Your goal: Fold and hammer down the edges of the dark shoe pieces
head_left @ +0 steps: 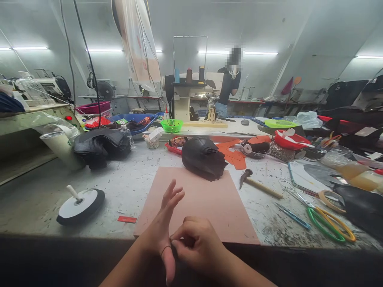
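Observation:
My left hand (163,227) is held up with its fingers stretched out and its thumb pointing down. A thin dark band (166,249) goes around the thumb. Beside it, my right hand (199,241) has thumb and forefinger pinched together at the band, close to the left thumb's base. Under and beyond both hands lies a pinkish-brown board (209,199) on the worktable. A stack of black leather pieces (205,157) rests on its far edge.
To the right lie a hammer (260,187), blue tweezers (293,216) and scissors (329,223) with green and yellow handles. On the left are a white disc with a spindle (79,203) and a red strip (127,219). A sewing machine (191,99) stands behind; a person (229,85) is farther back.

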`<state>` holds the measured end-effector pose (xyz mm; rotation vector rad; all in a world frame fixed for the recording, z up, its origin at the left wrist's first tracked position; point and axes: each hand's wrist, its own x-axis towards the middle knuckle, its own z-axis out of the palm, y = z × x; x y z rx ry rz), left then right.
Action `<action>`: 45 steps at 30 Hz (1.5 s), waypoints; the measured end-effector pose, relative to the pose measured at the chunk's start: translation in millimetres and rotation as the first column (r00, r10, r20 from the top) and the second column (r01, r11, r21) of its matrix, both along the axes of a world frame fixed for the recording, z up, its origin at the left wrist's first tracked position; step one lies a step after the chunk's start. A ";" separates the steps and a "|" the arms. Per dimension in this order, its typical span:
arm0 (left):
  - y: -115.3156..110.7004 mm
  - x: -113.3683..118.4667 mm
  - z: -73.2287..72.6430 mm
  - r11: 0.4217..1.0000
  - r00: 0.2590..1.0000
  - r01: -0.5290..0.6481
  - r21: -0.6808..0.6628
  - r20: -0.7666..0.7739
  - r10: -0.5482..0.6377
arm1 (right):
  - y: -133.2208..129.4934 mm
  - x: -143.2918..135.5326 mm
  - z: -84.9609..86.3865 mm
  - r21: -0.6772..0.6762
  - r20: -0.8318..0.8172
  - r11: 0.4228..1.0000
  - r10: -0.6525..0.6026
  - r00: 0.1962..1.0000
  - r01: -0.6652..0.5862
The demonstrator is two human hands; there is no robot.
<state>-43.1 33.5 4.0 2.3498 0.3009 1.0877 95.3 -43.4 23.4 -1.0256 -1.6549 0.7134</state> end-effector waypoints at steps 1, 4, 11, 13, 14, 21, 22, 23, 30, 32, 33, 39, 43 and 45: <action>-0.1 -0.3 0.2 1.000 1.000 -0.010 -0.004 -0.009 0.010 | -1.7 0.2 0.2 0.047 0.041 0.999 -0.003 0.999 0.001; 0.5 -1.7 -1.1 0.999 0.999 -0.024 -0.031 -0.030 0.023 | -6.8 0.7 1.4 0.172 0.177 0.985 -0.035 0.984 0.004; 0.6 -4.1 -0.7 0.998 0.999 -0.017 -0.054 -0.035 0.015 | -8.9 0.5 0.7 0.333 0.385 0.942 -0.164 0.908 0.029; -0.4 -4.7 0.1 0.997 0.998 -0.022 -0.079 -0.055 0.018 | -8.8 0.5 0.9 0.305 0.382 0.952 -0.140 0.914 0.019; -0.8 -5.0 0.3 0.996 0.998 -0.026 -0.087 -0.068 0.020 | -9.1 1.0 1.6 0.277 0.382 0.961 -0.116 0.917 0.006; -0.7 -5.6 -2.5 0.998 0.993 -0.006 -0.070 -0.121 -0.003 | -11.5 8.4 10.7 0.201 0.475 0.974 -0.001 0.880 -0.107; -0.4 -5.6 -3.5 0.997 0.990 0.003 -0.081 -0.140 -0.014 | -10.7 8.3 10.0 0.216 0.491 0.969 0.000 0.871 -0.122; -0.1 -5.6 -4.7 0.995 0.987 0.009 -0.095 -0.156 -0.024 | -9.4 7.6 8.4 0.230 0.492 0.964 0.007 0.871 -0.137; 1.5 -1.8 -10.7 0.974 0.973 0.080 -0.210 -0.197 -0.122 | 2.1 -2.8 -10.1 0.180 0.037 0.959 0.218 0.975 -0.221; 2.2 0.8 -9.0 0.970 0.972 0.107 -0.218 -0.180 -0.148 | 3.0 -3.0 -11.4 0.058 -0.101 0.964 0.264 0.959 -0.259; 2.6 2.1 -7.5 0.970 0.972 0.121 -0.210 -0.172 -0.159 | 3.2 -2.4 -11.4 -0.019 -0.161 0.959 0.275 0.948 -0.282; 1.0 7.0 1.0 0.990 0.985 0.111 -0.085 -0.122 -0.121 | 3.4 5.4 -5.3 -0.481 -0.347 0.780 0.251 0.904 -0.401; -2.4 5.7 -1.0 0.999 0.996 0.035 -0.039 -0.086 -0.038 | 2.3 10.6 4.5 -0.588 -0.199 0.752 0.222 0.954 -0.298; -3.0 4.6 -3.6 0.999 0.998 0.019 -0.050 -0.065 -0.022 | 0.7 12.5 7.8 -0.533 -0.103 0.816 0.198 0.975 -0.223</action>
